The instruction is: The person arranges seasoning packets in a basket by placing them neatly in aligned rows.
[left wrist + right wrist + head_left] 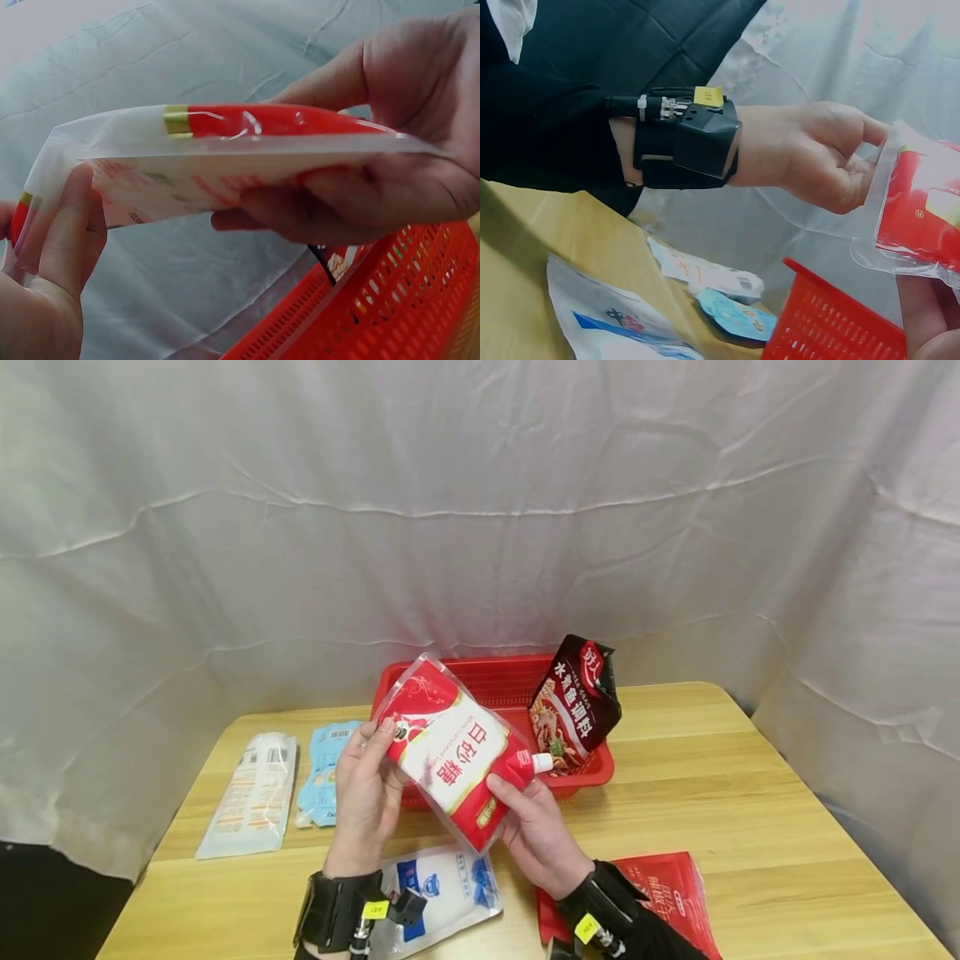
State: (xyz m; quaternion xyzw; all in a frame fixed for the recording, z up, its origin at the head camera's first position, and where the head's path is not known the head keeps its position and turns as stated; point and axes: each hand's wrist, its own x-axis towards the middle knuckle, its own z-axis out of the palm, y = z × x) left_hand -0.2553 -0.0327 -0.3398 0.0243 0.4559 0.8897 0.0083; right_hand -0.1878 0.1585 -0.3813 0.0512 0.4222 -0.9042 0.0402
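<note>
Both hands hold a red and white spouted pouch (450,752) tilted in the air in front of a red basket (495,681). My left hand (367,785) grips the pouch's upper left edge, thumb on the front. My right hand (536,831) holds the lower end near the white spout cap, fingers curled under it. In the left wrist view the pouch (225,161) lies edge-on between the left hand (52,262) and the right hand (390,150). The right wrist view shows the left hand (817,154) pinching the pouch's clear edge (922,217).
A dark red sauce pouch (577,702) leans in the basket's right end. On the wooden table (750,793) lie a white pouch (251,793), a light blue pouch (326,768), a blue and white bag (442,889) and a red bag (667,889). White cloth hangs behind.
</note>
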